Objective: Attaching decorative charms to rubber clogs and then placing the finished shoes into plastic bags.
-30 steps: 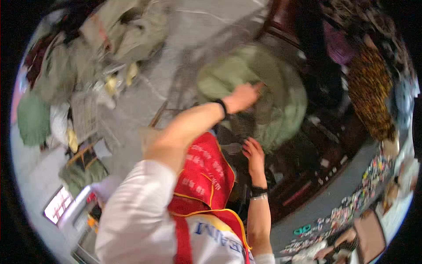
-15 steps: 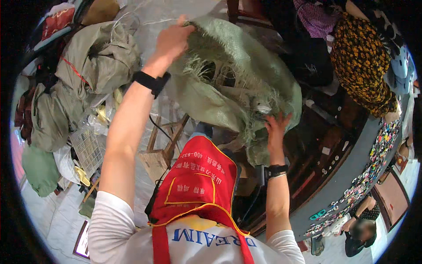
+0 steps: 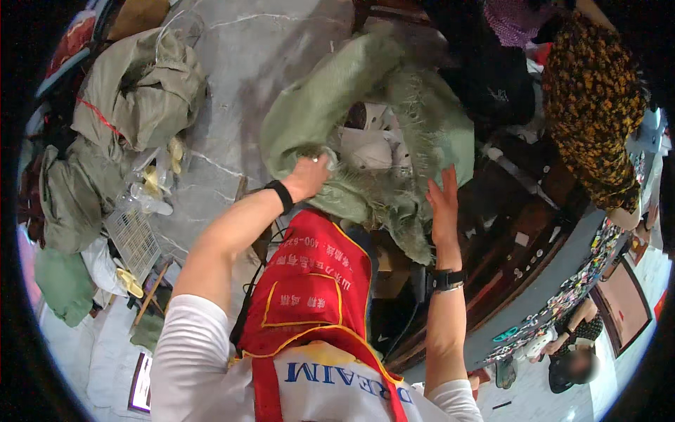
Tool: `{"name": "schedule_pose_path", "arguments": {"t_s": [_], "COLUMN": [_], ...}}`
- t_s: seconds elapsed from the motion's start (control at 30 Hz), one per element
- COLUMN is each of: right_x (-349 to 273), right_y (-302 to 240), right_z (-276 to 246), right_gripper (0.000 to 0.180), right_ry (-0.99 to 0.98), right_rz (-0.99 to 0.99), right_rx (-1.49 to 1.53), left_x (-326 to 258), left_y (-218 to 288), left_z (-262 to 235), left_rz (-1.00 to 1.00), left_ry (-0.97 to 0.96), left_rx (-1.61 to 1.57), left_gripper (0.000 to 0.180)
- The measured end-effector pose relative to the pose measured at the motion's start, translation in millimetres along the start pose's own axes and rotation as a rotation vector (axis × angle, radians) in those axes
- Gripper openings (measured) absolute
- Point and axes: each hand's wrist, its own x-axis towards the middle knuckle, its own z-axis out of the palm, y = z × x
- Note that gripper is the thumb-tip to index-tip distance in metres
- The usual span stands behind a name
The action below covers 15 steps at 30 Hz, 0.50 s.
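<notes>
A green woven sack (image 3: pixel 337 77) with frayed edges stands in front of me, its mouth turned towards me. Inside it lie several white rounded things (image 3: pixel 371 149); they look like shoes, but I cannot make out their kind for certain. My left hand (image 3: pixel 311 177) is closed on the near left part of the sack's rim, with a fold of cloth bunched at the fingers. On the right side, my right hand (image 3: pixel 443 204) rests its outstretched fingers against the outside of the sack. A loose frayed flap hangs between the right hand and my red apron (image 3: pixel 309 271).
Filled grey-green sacks (image 3: pixel 151 91) and a wire rack (image 3: pixel 133 239) stand at the left. To the right, a dark wooden rack (image 3: pixel 513 232) meets a curved table (image 3: pixel 562 281) strewn with small colourful pieces. A person in a yellow-patterned garment (image 3: pixel 590 105) is at the right.
My left hand has come down and nearer from the far rim to the near left rim. The mouth has opened wider, showing the white things. My right hand stays by the right side.
</notes>
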Motion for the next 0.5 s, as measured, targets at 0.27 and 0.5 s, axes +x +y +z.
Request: {"name": "schedule_pose_path", "arguments": {"t_s": [0.27,0.5], "right_x": [1.3,10.2], "right_y": [44.4,90.5], "right_z": [34.5,71.2], "right_gripper": [0.065,0.062], "right_ry": [-0.274,-0.467], "right_rz": [0.098,0.232], "right_rx": [-0.06,-0.097], "left_x": [-22.3,24.9], "left_y": [-46.1,-69.0], "left_z": [-8.7,-6.4], "left_rz": [-0.209,-0.239], "left_ry": [-0.161,0.243], "left_rx": [-0.406,-0.517], "left_gripper": [0.03,0.021]}}
